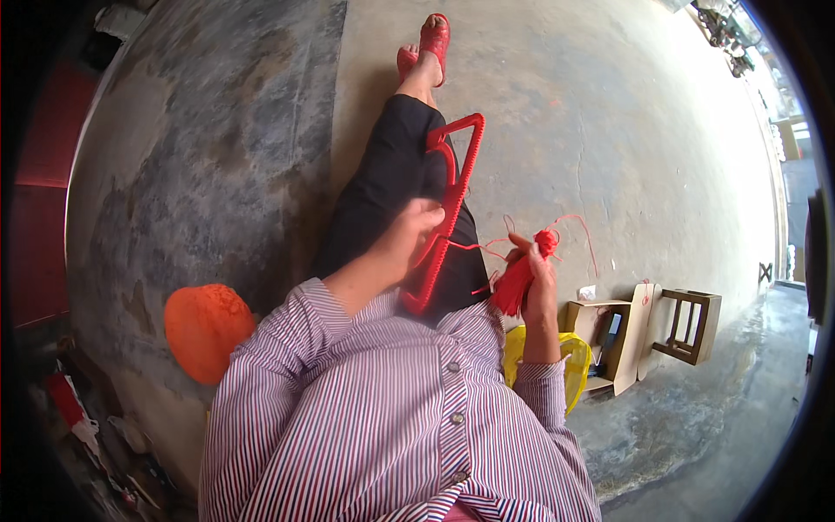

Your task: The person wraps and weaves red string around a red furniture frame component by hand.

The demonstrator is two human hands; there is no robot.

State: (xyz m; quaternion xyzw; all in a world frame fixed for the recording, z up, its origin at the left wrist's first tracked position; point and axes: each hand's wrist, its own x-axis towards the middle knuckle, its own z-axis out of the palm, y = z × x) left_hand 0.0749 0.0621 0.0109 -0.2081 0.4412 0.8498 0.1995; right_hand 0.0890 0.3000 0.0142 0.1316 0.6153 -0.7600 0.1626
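A red plastic frame (470,165) with a toothed edge stands slantwise over my lap, its exact kind unclear. My left hand (416,228) is closed around its middle. A red cord (474,247) runs from the frame across to my right hand (541,283), which is closed on a bundle of red cord (513,287) with a knotted, ball-like top and loose strands hanging down like a tassel. Thin loops and a loose end of the cord stick out above that hand. The two hands are apart, the right one lower and to the side of my thigh.
Below my right forearm is a yellow plastic bag (576,370). An open cardboard box (600,335) with dark items inside stands beside a small wooden stool (696,327). To my left is a round orange object (207,333). My crossed legs in black trousers (374,183) stretch over the concrete floor.
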